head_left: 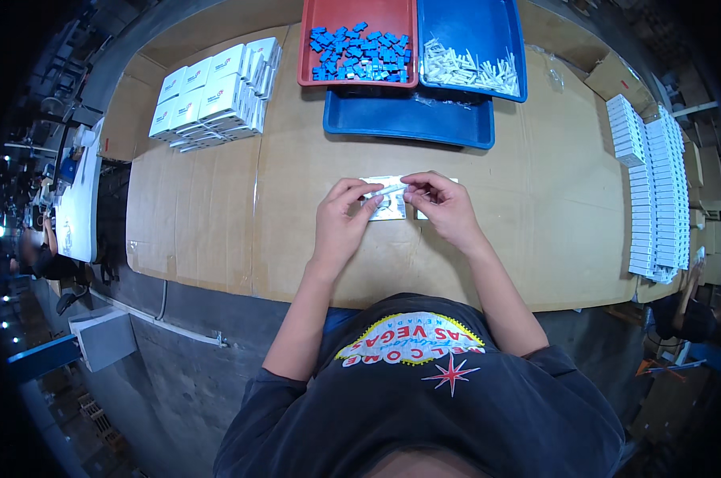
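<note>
Our left hand [340, 219] and right hand [444, 205] have fingers pinched together on a small white packet [390, 190], held just above a printed card [392, 209] mid-desk [217, 223], below the trays [408, 119].

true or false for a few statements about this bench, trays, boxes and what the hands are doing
1. Both hands, left hand and right hand, pinch a small white strip. True.
2. The red tray holds blue pieces. True.
3. The white pieces lie in a green tray. False: their tray is blue.
4. The stacked white boxes sit at the person's right. False: they sit far left.
5. The front blue tray is full. False: no contents are visible.
</note>
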`<action>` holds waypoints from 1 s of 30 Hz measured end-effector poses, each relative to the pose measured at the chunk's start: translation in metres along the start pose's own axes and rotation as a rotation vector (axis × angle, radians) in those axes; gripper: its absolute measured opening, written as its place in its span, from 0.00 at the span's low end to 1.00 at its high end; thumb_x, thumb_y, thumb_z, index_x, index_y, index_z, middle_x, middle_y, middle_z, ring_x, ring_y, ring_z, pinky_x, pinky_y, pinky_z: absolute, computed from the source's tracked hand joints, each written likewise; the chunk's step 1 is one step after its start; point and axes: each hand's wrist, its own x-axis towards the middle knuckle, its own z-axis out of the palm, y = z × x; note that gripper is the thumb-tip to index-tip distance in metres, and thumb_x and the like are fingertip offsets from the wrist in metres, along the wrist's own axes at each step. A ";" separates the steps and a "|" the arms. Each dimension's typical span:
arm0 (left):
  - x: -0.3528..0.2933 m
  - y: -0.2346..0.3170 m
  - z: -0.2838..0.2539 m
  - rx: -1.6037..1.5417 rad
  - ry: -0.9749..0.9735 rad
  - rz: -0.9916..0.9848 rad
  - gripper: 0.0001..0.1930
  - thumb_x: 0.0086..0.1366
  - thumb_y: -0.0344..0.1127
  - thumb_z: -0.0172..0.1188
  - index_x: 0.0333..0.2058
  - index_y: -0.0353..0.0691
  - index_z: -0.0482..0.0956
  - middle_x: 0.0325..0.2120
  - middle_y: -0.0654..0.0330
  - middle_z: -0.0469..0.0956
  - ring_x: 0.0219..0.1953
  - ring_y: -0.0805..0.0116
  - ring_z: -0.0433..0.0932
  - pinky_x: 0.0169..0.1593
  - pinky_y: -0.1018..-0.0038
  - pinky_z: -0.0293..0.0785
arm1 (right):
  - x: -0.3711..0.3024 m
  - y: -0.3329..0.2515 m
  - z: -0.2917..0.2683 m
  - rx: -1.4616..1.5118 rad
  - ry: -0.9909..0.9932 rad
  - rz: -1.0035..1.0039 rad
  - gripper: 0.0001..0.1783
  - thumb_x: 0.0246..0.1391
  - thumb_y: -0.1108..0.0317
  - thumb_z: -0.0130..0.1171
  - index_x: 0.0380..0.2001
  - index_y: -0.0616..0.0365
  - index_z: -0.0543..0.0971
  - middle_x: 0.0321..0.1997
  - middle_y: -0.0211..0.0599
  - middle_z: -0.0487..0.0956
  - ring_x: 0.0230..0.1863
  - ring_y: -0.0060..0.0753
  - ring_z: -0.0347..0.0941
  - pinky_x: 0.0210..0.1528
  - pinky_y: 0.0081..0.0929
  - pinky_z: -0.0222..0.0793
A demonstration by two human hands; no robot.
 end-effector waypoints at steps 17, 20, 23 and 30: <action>-0.006 -0.052 0.005 0.442 0.015 0.255 0.08 0.64 0.35 0.68 0.41 0.45 0.86 0.38 0.63 0.82 0.44 0.60 0.78 0.53 0.62 0.67 | 0.004 0.038 0.019 -0.576 0.041 -0.229 0.07 0.58 0.71 0.66 0.38 0.59 0.84 0.41 0.38 0.81 0.40 0.45 0.80 0.42 0.37 0.75; -0.007 -0.055 0.005 0.493 0.010 0.267 0.07 0.64 0.34 0.68 0.41 0.46 0.86 0.39 0.64 0.82 0.44 0.62 0.77 0.52 0.63 0.66 | 0.005 0.038 0.019 -0.646 0.051 -0.315 0.06 0.56 0.71 0.67 0.37 0.58 0.84 0.39 0.37 0.81 0.39 0.45 0.80 0.42 0.38 0.75; -0.006 -0.053 0.005 0.546 0.020 0.276 0.07 0.64 0.34 0.68 0.41 0.47 0.87 0.39 0.65 0.82 0.44 0.63 0.77 0.53 0.63 0.65 | 0.003 0.036 0.020 -0.711 0.046 -0.322 0.04 0.55 0.72 0.67 0.34 0.58 0.84 0.39 0.36 0.81 0.40 0.44 0.79 0.42 0.39 0.75; -0.006 -0.054 -0.001 0.492 -0.042 0.278 0.07 0.63 0.34 0.68 0.40 0.47 0.88 0.38 0.66 0.83 0.45 0.64 0.78 0.54 0.63 0.66 | 0.003 0.036 0.018 -0.787 0.030 -0.392 0.04 0.54 0.71 0.66 0.33 0.59 0.83 0.40 0.35 0.81 0.40 0.43 0.79 0.44 0.39 0.75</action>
